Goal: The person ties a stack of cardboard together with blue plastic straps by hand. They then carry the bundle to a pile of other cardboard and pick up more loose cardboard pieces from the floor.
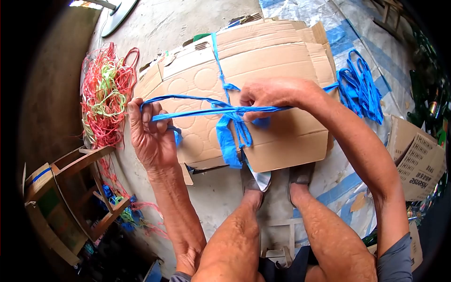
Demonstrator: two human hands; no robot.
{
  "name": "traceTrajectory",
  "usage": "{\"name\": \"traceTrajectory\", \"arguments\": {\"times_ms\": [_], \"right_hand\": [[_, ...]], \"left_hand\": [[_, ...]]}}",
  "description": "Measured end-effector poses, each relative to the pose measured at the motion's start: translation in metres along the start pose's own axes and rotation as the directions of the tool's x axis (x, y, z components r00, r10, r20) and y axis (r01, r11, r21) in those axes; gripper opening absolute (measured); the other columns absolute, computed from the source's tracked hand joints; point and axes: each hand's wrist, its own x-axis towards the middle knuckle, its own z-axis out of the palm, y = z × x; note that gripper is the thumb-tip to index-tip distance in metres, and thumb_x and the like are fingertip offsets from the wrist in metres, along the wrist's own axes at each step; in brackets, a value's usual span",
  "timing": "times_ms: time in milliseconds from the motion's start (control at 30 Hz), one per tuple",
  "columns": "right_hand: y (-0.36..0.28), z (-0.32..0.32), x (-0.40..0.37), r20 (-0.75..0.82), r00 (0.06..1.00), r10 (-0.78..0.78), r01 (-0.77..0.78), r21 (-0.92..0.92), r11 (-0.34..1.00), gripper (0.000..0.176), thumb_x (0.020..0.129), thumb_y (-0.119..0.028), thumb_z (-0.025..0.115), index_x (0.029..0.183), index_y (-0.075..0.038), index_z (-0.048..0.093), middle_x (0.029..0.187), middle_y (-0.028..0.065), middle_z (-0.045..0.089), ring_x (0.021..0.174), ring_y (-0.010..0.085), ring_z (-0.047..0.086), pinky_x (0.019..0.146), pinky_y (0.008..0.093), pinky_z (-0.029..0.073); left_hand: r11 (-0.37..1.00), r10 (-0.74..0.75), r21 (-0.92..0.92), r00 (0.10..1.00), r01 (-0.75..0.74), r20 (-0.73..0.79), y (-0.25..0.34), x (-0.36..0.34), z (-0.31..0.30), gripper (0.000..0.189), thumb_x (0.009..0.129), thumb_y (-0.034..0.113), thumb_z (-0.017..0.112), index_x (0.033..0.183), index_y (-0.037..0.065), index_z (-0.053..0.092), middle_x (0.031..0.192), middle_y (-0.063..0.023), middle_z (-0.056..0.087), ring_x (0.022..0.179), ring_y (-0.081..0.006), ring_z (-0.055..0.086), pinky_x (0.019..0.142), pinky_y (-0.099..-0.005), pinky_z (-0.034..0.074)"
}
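Observation:
A stack of flattened cardboard (286,145) lies on the floor in front of my feet. Blue plastic strip (192,112) runs over its top and gathers in a knot or crossing near the middle, with loose tails hanging down the near side. My left hand (154,129), left of that crossing, has its fingers closed on a stretched loop of the strip. Above the stack, my right hand (268,97) is curled and pinches the strip just right of the crossing. Its fingertips are partly hidden.
Tangled red and green string (107,96) is heaped at the left. A wooden stool frame (87,167) lies below it. To the right are a bundle of blue strip (359,89), a printed cardboard box (421,167) and a blue-and-white sheet (345,35) on the floor.

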Motion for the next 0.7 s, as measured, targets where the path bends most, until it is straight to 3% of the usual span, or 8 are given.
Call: {"name": "traceTrajectory", "arguments": {"times_ms": [67,200,300,333,467,567,600,700], "right_hand": [[0.004,-0.006,-0.003,0.059,0.994,0.092,-0.087,-0.091,0.992,0.035,0.087,-0.034,0.069,0.079,0.000,0.070,0.067,0.0131,0.064,0.063,0.0224,0.060,0.062,0.0385,0.047],[0.013,-0.001,-0.008,-0.390,0.920,-0.039,-0.009,-0.120,0.993,0.034,0.095,-0.033,0.064,0.090,-0.001,0.073,0.070,0.0073,0.065,0.064,0.0159,0.062,0.062,0.0351,0.050],[-0.004,-0.004,-0.022,-0.388,0.904,0.178,0.052,0.514,0.856,0.030,0.098,-0.029,0.061,0.096,-0.001,0.073,0.073,0.0076,0.067,0.065,0.0147,0.063,0.061,0.0334,0.051],[-0.008,-0.005,-0.022,-0.407,0.901,0.150,0.078,0.492,0.867,0.025,0.098,-0.023,0.061,0.100,-0.001,0.072,0.076,0.0077,0.068,0.066,0.0142,0.064,0.061,0.0323,0.052],[0.011,0.001,0.011,-0.656,0.725,-0.208,0.220,-0.066,0.973,0.013,0.087,-0.009,0.062,0.093,-0.005,0.072,0.083,0.0156,0.073,0.081,0.0294,0.072,0.074,0.0410,0.057],[0.003,0.009,0.028,-0.689,0.659,-0.301,0.209,-0.217,0.954,0.012,0.084,-0.009,0.064,0.093,-0.005,0.073,0.085,0.0162,0.074,0.084,0.0325,0.072,0.077,0.0418,0.057],[-0.001,0.013,0.029,-0.680,0.654,-0.331,0.208,-0.260,0.943,0.013,0.084,-0.007,0.067,0.096,-0.002,0.071,0.074,0.0113,0.067,0.068,0.0250,0.063,0.065,0.0384,0.052],[-0.005,0.017,0.015,-0.490,0.850,-0.193,0.114,-0.187,0.976,0.016,0.085,-0.009,0.067,0.099,-0.002,0.071,0.073,0.0117,0.066,0.068,0.0245,0.063,0.065,0.0384,0.052]], "left_hand": [[1.000,0.000,0.008,1.000,0.000,-0.029,-0.001,-0.002,0.004,0.026,0.107,0.026,0.058,0.111,0.001,0.064,0.074,0.0006,0.046,0.065,-0.0099,0.035,0.052,-0.0258,0.029],[1.000,0.019,0.018,1.000,-0.018,-0.025,-0.002,0.001,0.002,0.024,0.107,0.024,0.058,0.112,0.001,0.064,0.077,-0.0009,0.050,0.066,-0.0100,0.038,0.053,-0.0259,0.030],[0.998,0.054,0.028,0.998,-0.054,-0.012,-0.001,0.002,0.001,0.024,0.107,0.023,0.058,0.115,0.001,0.064,0.082,-0.0023,0.055,0.067,-0.0092,0.041,0.053,-0.0245,0.031],[0.998,0.061,0.029,0.998,-0.060,-0.015,0.000,0.004,-0.001,0.024,0.107,0.023,0.058,0.115,0.001,0.064,0.083,-0.0027,0.056,0.067,-0.0089,0.041,0.053,-0.0242,0.031],[0.991,0.119,0.067,0.991,-0.115,-0.062,0.003,0.007,0.005,0.024,0.106,0.020,0.060,0.119,0.000,0.063,0.088,-0.0046,0.061,0.067,-0.0076,0.043,0.052,-0.0225,0.029],[0.981,0.170,0.108,0.983,-0.162,-0.068,0.006,0.007,0.003,0.023,0.106,0.018,0.060,0.121,0.001,0.063,0.094,-0.0079,0.067,0.063,-0.0049,0.040,0.051,-0.0211,0.028],[0.977,0.184,0.119,0.981,-0.177,-0.055,0.008,0.007,0.001,0.023,0.106,0.017,0.060,0.122,0.002,0.063,0.095,-0.0087,0.069,0.061,-0.0043,0.038,0.051,-0.0209,0.028],[0.977,0.190,0.103,0.981,-0.187,-0.023,0.009,0.006,-0.004,0.022,0.105,0.014,0.060,0.123,0.002,0.065,0.101,-0.0124,0.073,0.056,-0.0031,0.032,0.050,-0.0205,0.027]]}}
